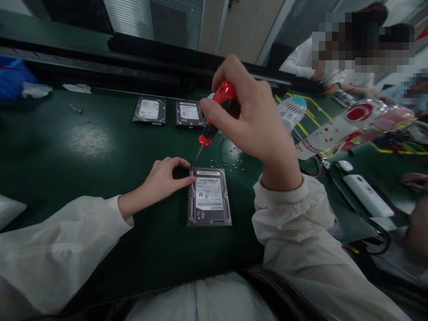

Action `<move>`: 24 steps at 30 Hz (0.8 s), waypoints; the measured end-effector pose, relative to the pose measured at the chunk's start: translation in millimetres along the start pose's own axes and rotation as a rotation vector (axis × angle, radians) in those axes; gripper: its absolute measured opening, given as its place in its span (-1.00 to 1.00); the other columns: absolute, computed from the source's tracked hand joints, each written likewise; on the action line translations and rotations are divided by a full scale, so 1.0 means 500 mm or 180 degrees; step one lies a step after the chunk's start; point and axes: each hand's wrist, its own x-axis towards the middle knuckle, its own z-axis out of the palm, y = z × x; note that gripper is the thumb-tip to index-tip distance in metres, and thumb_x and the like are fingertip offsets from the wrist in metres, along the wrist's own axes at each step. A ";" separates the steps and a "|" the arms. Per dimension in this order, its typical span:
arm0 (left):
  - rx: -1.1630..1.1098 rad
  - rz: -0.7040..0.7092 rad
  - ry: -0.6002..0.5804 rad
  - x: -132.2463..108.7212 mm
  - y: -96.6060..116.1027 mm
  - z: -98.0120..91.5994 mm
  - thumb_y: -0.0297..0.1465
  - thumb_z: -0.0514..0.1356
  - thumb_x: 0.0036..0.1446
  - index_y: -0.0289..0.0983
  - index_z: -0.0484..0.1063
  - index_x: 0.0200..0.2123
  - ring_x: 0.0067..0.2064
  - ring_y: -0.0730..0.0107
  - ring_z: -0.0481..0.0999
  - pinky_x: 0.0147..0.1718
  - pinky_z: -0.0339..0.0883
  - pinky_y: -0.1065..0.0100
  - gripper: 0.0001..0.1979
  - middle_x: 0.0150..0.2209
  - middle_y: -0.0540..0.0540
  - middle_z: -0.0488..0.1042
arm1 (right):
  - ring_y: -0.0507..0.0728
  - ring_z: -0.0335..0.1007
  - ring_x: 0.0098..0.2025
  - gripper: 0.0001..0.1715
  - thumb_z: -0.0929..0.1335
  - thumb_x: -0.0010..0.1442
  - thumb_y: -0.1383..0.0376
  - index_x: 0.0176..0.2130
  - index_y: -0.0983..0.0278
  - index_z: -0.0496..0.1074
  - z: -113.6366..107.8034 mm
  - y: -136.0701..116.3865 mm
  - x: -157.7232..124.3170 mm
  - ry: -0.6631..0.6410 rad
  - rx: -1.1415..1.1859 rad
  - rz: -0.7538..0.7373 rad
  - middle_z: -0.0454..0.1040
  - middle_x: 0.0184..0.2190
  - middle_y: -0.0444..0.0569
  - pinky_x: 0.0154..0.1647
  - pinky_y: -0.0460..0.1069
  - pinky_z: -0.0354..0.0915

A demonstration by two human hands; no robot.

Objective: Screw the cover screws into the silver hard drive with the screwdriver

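A silver hard drive (209, 196) with a white label lies flat on the dark green table (83, 147) in front of me. My left hand (163, 178) rests at its far left corner, fingers curved against the edge, steadying it. My right hand (249, 116) is raised above it, closed round the red and black handle of a screwdriver (217, 116). The screwdriver's thin shaft slants down to the drive's far left corner, right beside my left fingertips.
Two more hard drives (150, 109) (189, 113) lie farther back. Several tiny screws (230, 166) are scattered just beyond the near drive. A clear bottle (344, 127), a white device (368, 195) and cables sit to the right. Other people work at far right.
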 end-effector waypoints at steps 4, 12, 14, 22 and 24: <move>-0.0044 -0.0042 -0.0015 -0.001 0.001 -0.001 -0.02 0.35 0.13 -0.20 0.55 -0.06 0.02 0.00 0.55 0.10 0.32 -0.05 -0.56 -0.04 -0.13 0.61 | 0.07 0.20 -0.40 -0.83 0.37 0.27 0.20 -0.22 0.18 0.28 -0.004 -0.002 0.000 -0.0012 -0.0027 -0.0033 0.37 -0.39 -0.12 -0.31 0.01 0.09; -0.0054 -0.0028 -0.0003 -0.001 -0.005 0.001 -0.02 0.36 0.12 -0.22 0.56 -0.05 0.01 0.00 0.55 0.10 0.32 -0.07 -0.53 -0.06 -0.13 0.60 | 0.05 0.23 -0.40 -0.82 0.35 0.31 0.15 -0.21 0.18 0.29 -0.004 -0.004 0.000 -0.0030 0.0074 0.0004 0.35 -0.42 -0.14 -0.33 -0.01 0.09; -0.0031 -0.0036 -0.0027 -0.001 -0.004 0.001 -0.02 0.35 0.13 -0.22 0.55 -0.04 0.01 0.00 0.55 0.10 0.32 -0.08 -0.53 -0.05 -0.14 0.60 | 0.04 0.22 -0.41 -0.80 0.36 0.30 0.15 -0.22 0.19 0.29 -0.001 -0.002 0.000 0.0027 0.0065 0.0045 0.35 -0.42 -0.15 -0.33 -0.02 0.09; -0.0024 -0.0021 -0.0015 0.001 -0.004 0.000 0.03 0.33 0.11 -0.19 0.57 -0.04 -0.02 -0.01 0.57 0.11 0.33 -0.09 -0.51 -0.07 -0.12 0.62 | 0.02 0.18 -0.40 -0.86 0.34 0.27 0.25 -0.17 0.23 0.30 -0.004 -0.002 -0.002 -0.0125 0.0348 -0.0020 0.33 -0.38 -0.17 -0.29 -0.01 0.10; -0.0025 -0.0023 -0.0029 0.002 -0.005 0.000 0.03 0.33 0.11 -0.20 0.57 -0.04 -0.02 -0.01 0.57 0.09 0.35 -0.07 -0.50 -0.06 -0.14 0.62 | 0.01 0.17 -0.40 -0.80 0.35 0.28 0.18 -0.21 0.27 0.32 -0.002 0.002 0.000 -0.0015 0.0404 -0.0051 0.31 -0.41 -0.17 -0.30 0.00 0.07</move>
